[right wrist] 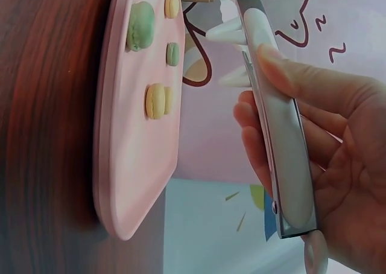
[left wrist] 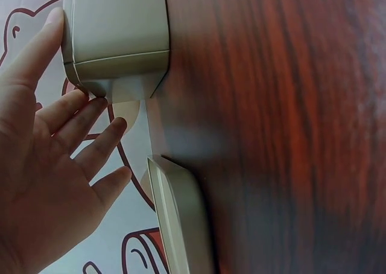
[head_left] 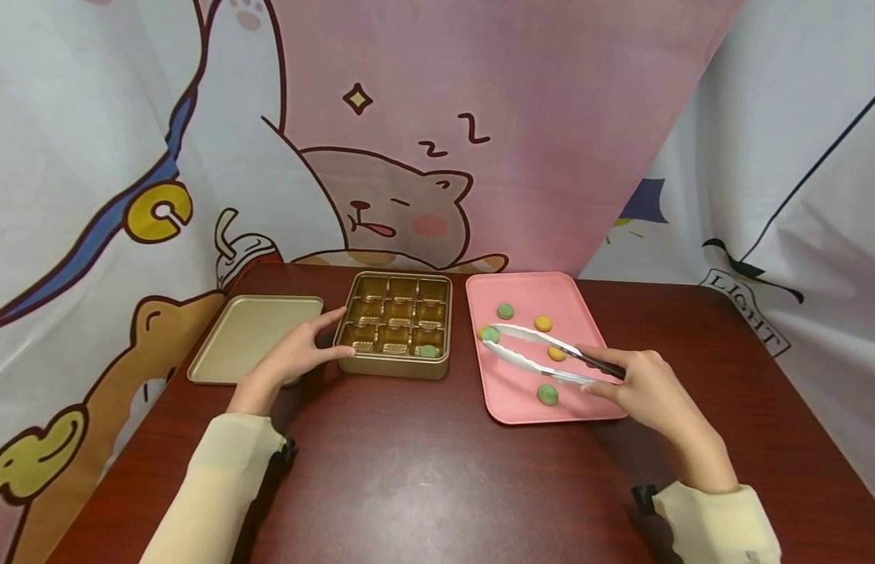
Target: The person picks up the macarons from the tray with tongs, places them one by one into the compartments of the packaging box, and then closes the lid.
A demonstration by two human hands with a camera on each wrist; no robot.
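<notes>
Cartoon-printed fabric backdrop (head_left: pixel 550 117) behind glossy red-brown wooden table (head_left: pixel 381 439).

Soft, fairly even light filled the head view, and whitish glare pooled on the near middle of the table (head_left: pixel 423 478). Dark shadow edged the left sleeve (head_left: pixel 211 478). The left wrist view was dimmer, the left hand (left wrist: pixel 57 168) shaded; in the right wrist view, the tongs (right wrist: pixel 282 123) looked washed out at their far end.
</notes>
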